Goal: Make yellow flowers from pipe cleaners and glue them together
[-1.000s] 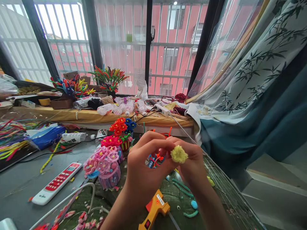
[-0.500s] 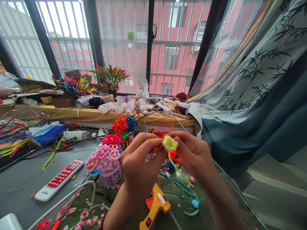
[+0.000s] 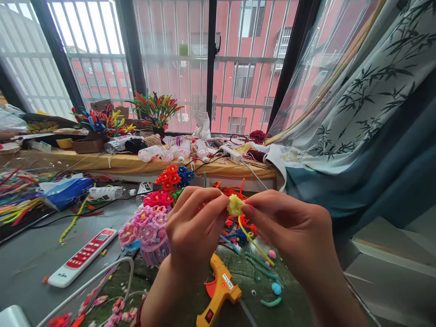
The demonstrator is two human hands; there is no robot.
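Observation:
A small fuzzy yellow pompom (image 3: 235, 205) is pinched between my left hand (image 3: 195, 225) and my right hand (image 3: 293, 231), held up over the table. A thin yellow pipe-cleaner stem (image 3: 254, 243) trails down from the pompom. Both hands have fingers curled and closed on it. Directly below my hands lies an orange glue gun (image 3: 220, 295) on the dark green mat (image 3: 248, 277). To the left of my left hand stand pink pipe-cleaner flower pots (image 3: 148, 229).
A red and white remote (image 3: 81, 256) lies on the grey table at left, beside a white cable (image 3: 98, 279). Loose pipe cleaners (image 3: 17, 200), a blue packet (image 3: 64, 190), bottles and craft flowers (image 3: 155, 109) crowd the window ledge. A curtain (image 3: 357, 136) hangs at right.
My hands have risen and shifted a little, and the pompom has moved up and left between my fingertips. The yellow stem now hangs out below it.

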